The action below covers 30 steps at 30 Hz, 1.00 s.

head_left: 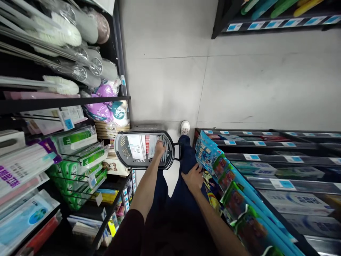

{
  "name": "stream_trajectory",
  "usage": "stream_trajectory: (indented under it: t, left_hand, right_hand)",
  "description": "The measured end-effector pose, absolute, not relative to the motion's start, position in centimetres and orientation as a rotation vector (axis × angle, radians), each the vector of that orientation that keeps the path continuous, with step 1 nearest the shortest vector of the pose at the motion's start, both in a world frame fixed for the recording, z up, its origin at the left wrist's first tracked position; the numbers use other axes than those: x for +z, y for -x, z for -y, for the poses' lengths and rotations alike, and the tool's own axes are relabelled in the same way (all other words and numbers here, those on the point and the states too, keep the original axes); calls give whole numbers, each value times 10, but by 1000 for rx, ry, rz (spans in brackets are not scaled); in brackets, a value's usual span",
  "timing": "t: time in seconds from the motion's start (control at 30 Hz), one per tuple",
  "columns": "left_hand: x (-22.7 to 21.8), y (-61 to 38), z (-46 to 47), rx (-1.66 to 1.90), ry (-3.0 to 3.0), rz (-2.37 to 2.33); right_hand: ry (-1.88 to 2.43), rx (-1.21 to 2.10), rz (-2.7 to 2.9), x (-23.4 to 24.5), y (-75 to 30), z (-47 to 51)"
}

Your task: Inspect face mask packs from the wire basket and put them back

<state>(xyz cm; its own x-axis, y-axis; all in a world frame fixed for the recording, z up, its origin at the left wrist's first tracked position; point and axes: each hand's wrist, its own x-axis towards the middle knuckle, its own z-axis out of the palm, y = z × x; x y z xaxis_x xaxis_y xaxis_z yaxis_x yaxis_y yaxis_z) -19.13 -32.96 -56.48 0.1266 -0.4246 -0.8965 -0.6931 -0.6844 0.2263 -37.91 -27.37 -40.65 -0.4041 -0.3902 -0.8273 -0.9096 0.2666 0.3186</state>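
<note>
My left hand (160, 147) reaches into a grey shopping basket (121, 149) on the floor of a store aisle, fingers closed on a white packet (152, 145) among other white packets inside. My right hand (194, 177) rests with fingers spread against the blue and green packaged goods (213, 161) hanging on the right shelf, holding nothing. My dark blue trousers and one white shoe (184, 127) show between the hands.
Left shelves (80, 101) hold brushes, purple bags, green boxed goods and packets. Right shelves (266, 156) carry boxed goods with blue price tags. Pale floor tiles (239, 81) stretch ahead down the aisle. Another shelf (266, 21) stands at the top right.
</note>
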Motion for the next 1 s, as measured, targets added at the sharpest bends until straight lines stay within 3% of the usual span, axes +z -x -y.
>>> stream_trajectory:
  t: [0.33, 0.63, 0.83, 1.0]
  left_hand:
    - [-554, 153, 305, 1602, 2210, -983]
    - [-498, 169, 210, 1704, 2025, -940]
    - [-425, 196, 143, 1723, 2076, -907]
    - [-319, 181, 140, 1707, 2152, -1089]
  right_hand:
    - [1215, 1034, -1931, -412, 386, 262]
    - [1262, 1058, -1943, -411, 381, 247]
    - [1280, 1052, -1852, -398, 386, 231]
    - [1254, 963, -1666, -304, 360, 195]
